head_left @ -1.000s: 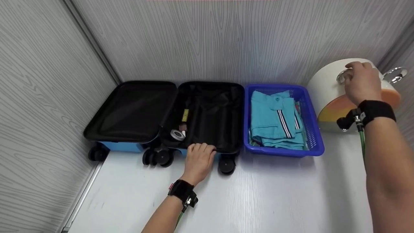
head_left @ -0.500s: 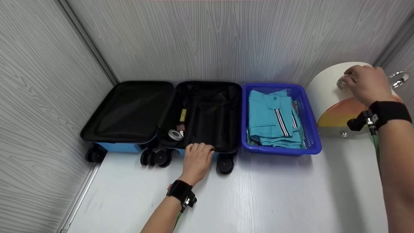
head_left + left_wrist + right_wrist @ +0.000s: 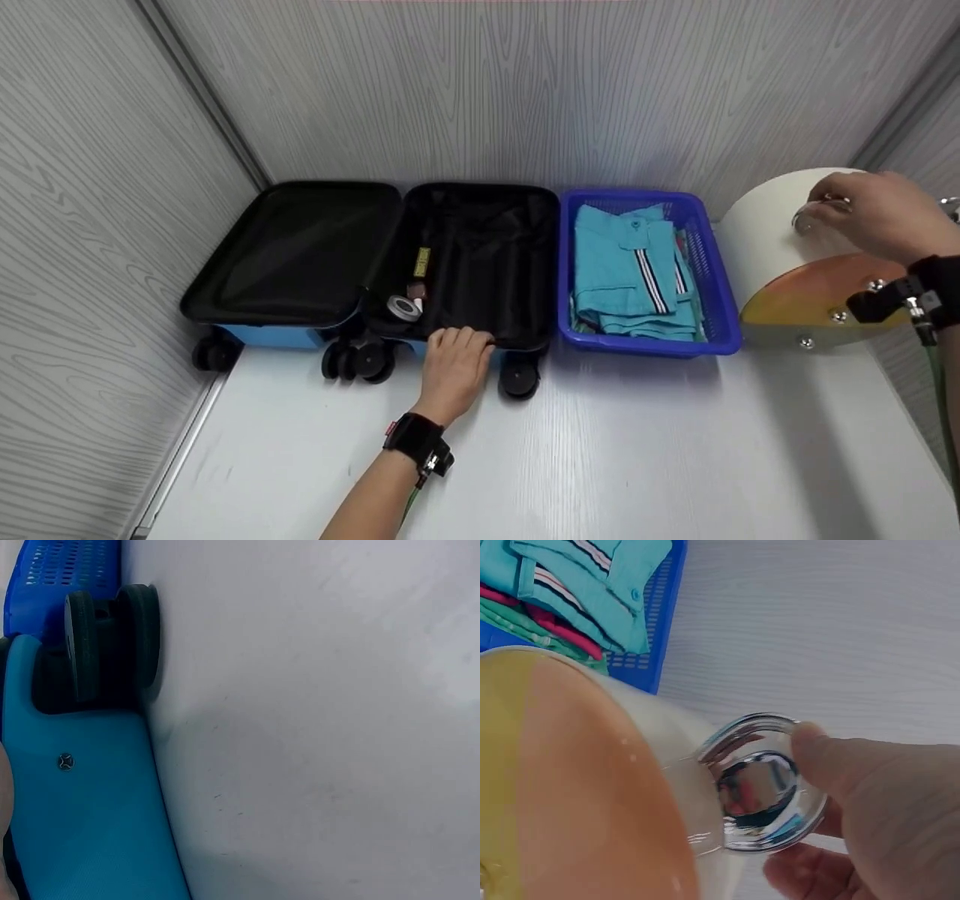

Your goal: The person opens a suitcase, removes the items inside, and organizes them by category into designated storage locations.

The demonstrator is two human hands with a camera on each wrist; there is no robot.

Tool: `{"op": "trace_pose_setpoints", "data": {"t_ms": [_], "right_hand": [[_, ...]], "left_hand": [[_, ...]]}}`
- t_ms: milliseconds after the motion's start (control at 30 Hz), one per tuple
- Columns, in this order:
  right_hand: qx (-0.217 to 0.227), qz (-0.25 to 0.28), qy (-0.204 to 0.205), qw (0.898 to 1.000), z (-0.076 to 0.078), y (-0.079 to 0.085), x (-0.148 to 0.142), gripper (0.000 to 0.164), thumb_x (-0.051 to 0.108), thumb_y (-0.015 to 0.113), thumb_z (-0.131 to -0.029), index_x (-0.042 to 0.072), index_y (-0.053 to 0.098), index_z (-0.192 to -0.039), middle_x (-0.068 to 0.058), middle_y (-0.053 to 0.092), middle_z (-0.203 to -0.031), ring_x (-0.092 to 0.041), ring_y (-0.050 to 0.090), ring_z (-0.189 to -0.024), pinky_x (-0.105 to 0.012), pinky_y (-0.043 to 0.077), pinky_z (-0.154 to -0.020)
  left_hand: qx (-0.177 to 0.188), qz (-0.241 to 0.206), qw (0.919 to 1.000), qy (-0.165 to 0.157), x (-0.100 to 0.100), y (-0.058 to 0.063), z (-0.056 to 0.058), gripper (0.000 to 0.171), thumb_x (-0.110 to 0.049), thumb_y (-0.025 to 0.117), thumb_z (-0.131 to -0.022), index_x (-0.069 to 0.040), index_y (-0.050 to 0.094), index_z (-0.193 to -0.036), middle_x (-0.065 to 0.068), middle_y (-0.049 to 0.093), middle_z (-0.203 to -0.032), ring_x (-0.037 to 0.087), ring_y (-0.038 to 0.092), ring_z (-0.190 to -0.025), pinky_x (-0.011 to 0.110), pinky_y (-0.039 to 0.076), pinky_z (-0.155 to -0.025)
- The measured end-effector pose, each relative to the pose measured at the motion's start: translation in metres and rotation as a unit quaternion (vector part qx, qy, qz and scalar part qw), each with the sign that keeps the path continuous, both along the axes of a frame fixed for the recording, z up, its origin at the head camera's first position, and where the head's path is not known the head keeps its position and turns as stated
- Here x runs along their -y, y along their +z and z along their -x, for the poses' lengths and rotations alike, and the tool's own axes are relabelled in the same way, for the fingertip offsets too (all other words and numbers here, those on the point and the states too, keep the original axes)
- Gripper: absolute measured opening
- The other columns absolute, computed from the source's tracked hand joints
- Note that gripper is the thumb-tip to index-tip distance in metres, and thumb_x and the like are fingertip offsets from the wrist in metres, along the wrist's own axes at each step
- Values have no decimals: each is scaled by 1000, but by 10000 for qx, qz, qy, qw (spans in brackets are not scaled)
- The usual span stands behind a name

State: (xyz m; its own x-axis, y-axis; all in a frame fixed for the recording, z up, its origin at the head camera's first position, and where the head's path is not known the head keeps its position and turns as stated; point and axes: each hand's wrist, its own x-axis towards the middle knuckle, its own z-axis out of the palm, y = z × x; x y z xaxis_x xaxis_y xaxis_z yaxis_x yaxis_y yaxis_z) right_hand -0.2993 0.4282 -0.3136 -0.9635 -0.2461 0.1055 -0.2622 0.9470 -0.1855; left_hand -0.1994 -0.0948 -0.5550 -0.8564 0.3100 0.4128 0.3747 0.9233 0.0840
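Observation:
A blue suitcase with black lining (image 3: 499,262) lies open on the white table. My left hand (image 3: 454,371) grips the front edge of its right half, fingers curled over the rim. In the left wrist view its blue shell (image 3: 82,817) and a black caster wheel (image 3: 146,637) show, with only a sliver of the hand. At the right, my right hand (image 3: 892,214) holds a shiny ring-shaped handle (image 3: 761,780) on a white rounded case (image 3: 772,225) with an orange and yellow face (image 3: 592,780). Thumb and fingers close round that ring. A second shiny handle (image 3: 951,206) shows at the image edge.
A blue plastic basket (image 3: 724,300) with folded turquoise clothes (image 3: 615,262) stands between suitcase and case. Inside the suitcase lie a yellow-labelled item (image 3: 421,262) and a round silver item (image 3: 404,307). Grey wood-patterned walls (image 3: 480,90) close off the back and sides.
My right hand and the white case have moved right and nearer to me; metal studs low on its face have come into view. My left hand stays on the suitcase edge.

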Motion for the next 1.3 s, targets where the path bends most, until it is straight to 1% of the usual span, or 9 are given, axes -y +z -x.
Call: {"op": "trace_pose_setpoints", "data": {"t_ms": [167,267,500,700,800,933,1100,1167,1300], "right_hand": [[394,-395,-3,9984,-13,12,4,19,23,63,-103,4,67,-106,-23,67,-101,-37,61,-88,-53,44,-76],[655,-756,90,9949,-19,22,9,19,25,65,-101,7,67,-104,-16,67,-95,-32,61,-83,-49,44,-72],[1346,-1151,58,9842,-27,37,18,30,33,73,-93,4,70,-98,-10,70,-88,-29,62,-79,-49,48,-68],[1378,-1487,393,9784,-37,45,24,32,30,77,-89,-1,74,-97,-10,72,-85,-25,64,-76,-49,51,-67],[1487,-1551,512,9753,-43,48,28,28,27,77,-89,0,77,-94,-7,72,-83,-23,64,-74,-49,52,-67],[1622,-1600,555,9721,-50,53,31,22,29,77,-89,7,77,-84,-1,68,-77,-20,57,-69,-41,46,-61],[1663,-1548,570,9722,-57,54,35,29,28,74,-89,12,65,-67,3,56,-62,-16,47,-58,-33,36,-52],[1730,-1438,551,9728,-59,52,36,30,26,73,-90,11,62,-66,2,53,-60,-16,46,-56,-32,36,-51],[1916,-1244,557,9720,-63,51,34,23,22,68,-94,10,65,-74,0,57,-63,-17,52,-59,-34,41,-54]], "left_hand": [[-31,-113,9999,-33,1,0,0,29,-35,42,-112,-19,66,-118,0,61,-103,23,55,-99,44,37,-101],[-123,-159,9998,-35,1,-1,1,28,-35,44,-111,-20,66,-117,0,62,-102,23,56,-99,44,37,-101],[-268,-262,9993,-79,0,-3,3,26,-34,46,-110,-19,66,-115,0,62,-100,24,56,-97,45,38,-100],[-219,-281,9993,-76,-1,-3,3,27,-34,46,-110,-18,67,-116,1,62,-101,25,56,-97,45,37,-100],[-184,-269,9994,-83,-1,-2,2,27,-34,45,-111,-19,67,-116,1,62,-101,24,56,-97,45,37,-99],[-173,-252,9995,-92,-1,-1,2,28,-34,44,-111,-19,66,-117,1,62,-100,24,56,-97,45,37,-99],[-204,-227,9995,-97,-1,0,2,27,-34,44,-111,-18,66,-117,1,62,-100,25,56,-97,45,38,-99],[-260,-224,9994,-87,-1,0,1,26,-34,46,-111,-18,66,-116,1,62,-100,25,56,-97,45,38,-98],[-329,-236,9992,-54,1,0,1,25,-33,47,-110,-18,66,-114,2,62,-99,26,56,-96,46,39,-97]]}}
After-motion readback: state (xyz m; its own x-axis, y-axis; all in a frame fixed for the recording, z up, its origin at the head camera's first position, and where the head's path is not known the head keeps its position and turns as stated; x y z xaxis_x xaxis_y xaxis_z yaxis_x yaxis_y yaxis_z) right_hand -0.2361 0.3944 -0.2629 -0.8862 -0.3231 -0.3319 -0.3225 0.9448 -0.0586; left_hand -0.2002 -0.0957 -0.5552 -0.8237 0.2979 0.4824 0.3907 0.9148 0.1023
